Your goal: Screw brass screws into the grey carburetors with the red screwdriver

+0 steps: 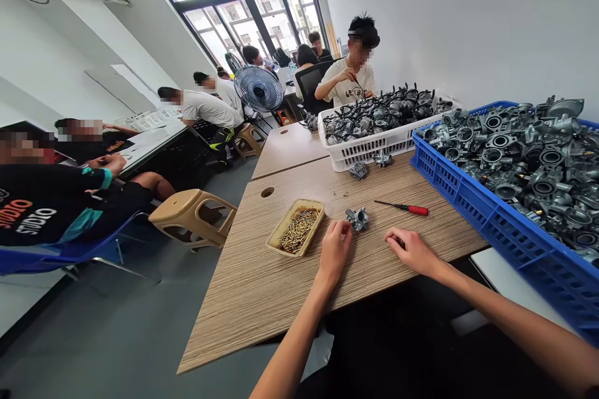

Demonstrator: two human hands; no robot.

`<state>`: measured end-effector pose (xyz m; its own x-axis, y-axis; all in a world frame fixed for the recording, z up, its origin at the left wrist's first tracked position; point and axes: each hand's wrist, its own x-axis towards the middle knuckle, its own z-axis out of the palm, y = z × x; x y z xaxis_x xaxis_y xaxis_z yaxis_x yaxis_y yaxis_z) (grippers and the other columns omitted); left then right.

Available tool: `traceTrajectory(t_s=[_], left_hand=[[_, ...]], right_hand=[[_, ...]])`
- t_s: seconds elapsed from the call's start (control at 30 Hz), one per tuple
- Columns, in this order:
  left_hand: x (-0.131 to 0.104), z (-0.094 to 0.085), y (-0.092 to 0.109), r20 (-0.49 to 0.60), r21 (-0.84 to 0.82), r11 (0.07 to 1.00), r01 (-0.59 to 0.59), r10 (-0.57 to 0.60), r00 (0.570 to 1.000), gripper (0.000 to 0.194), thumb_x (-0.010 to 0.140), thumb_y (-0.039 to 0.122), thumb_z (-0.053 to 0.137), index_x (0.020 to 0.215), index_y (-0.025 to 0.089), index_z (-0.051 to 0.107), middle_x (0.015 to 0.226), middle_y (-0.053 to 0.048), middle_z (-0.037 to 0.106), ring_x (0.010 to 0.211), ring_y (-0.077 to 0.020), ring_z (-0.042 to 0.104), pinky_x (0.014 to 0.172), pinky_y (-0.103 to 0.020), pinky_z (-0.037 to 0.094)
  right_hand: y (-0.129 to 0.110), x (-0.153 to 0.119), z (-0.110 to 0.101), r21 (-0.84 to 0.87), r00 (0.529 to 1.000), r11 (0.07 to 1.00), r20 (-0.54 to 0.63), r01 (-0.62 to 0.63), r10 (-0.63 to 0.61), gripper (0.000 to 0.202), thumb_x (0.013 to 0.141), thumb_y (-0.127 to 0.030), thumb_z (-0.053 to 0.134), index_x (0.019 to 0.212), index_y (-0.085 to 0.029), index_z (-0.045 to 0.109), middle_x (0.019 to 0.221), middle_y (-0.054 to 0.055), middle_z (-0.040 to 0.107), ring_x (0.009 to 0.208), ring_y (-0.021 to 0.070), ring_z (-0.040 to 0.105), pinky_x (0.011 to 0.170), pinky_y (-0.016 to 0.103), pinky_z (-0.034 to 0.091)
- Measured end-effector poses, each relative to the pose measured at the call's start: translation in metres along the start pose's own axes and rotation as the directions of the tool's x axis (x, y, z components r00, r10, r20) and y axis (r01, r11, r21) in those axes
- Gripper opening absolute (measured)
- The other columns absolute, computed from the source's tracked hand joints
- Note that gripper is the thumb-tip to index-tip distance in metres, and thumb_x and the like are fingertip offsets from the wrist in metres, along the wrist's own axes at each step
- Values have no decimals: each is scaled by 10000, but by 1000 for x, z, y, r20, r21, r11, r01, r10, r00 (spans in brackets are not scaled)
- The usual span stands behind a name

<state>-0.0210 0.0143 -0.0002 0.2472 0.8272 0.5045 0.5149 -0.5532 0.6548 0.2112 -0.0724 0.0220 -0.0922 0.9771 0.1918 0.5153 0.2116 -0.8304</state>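
A metal carburetor-like part (358, 219) rests on the wooden table (253, 287). Right beside its left side is my left hand (336, 248), fingers curled together; what they hold, if anything, is too small to make out. My right hand (412, 250) lies on the table to the right of the part, its fingers curled, and their inner side is hidden. Beyond it lies a screwdriver (414, 209) with a red handle, its tip pointing left. A shallow tray (272, 245) of small brass-coloured screws (299, 230) sits left of my left hand.
A blue crate (486, 218) heaped with metal parts stands at the right. Behind the table's middle is a white crate (355, 153) of similar parts, with two loose parts before it. A person (349, 78) works across the table; a stool (187, 209) stands left.
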Motion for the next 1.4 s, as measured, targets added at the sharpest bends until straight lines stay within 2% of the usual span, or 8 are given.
traceTrajectory(t_s=[0.53,0.77,0.97,1.07,1.27,1.4], left_hand=[[-2,-3,4,-42,-67,998,8,-11,999,96,993,233,606,946,200,683,891,-41,718,800,-168,700,766,-299,601],[-1,-1,2,-50,-94,994,60,-65,997,141,1002,290,609,931,201,693,903,-46,737,837,-174,721,795,-304,617],[0,1,-5,4,-170,976,139,-140,990,120,973,301,662,922,200,701,891,-49,765,826,-184,738,795,-322,629],[4,-3,-10,48,-189,969,160,-154,987,108,948,284,689,1017,202,703,890,-44,770,820,-185,738,792,-322,628],[17,-9,-16,173,-115,992,48,-28,985,397,933,205,669,1330,214,659,902,-23,742,792,-168,702,824,-322,609],[26,-10,-18,239,-63,998,14,2,971,562,914,168,668,1468,220,584,880,-2,719,751,-158,677,788,-306,593]], right_hand=[[3,0,0,5,1000,1000,11,-8,8,215,1027,-330,494,881,-241,623,752,-12,638,703,167,582,699,297,424],[4,0,1,-2,1000,1000,0,-6,6,217,1024,-328,502,870,-241,626,729,-18,620,676,163,563,688,292,427],[4,-1,1,1,1000,1000,6,-8,8,218,1029,-325,495,868,-246,618,732,-18,621,670,163,550,685,291,420],[4,-1,0,5,1000,1000,9,-5,5,211,1026,-316,492,874,-242,619,754,-12,633,690,164,564,696,292,419],[3,0,1,8,1000,1000,12,-11,11,207,1023,-315,484,882,-241,617,748,-14,620,684,161,546,682,289,403],[3,-1,0,1,1000,1000,13,-9,9,205,1022,-304,488,884,-237,624,754,-13,624,683,157,549,682,286,404]])
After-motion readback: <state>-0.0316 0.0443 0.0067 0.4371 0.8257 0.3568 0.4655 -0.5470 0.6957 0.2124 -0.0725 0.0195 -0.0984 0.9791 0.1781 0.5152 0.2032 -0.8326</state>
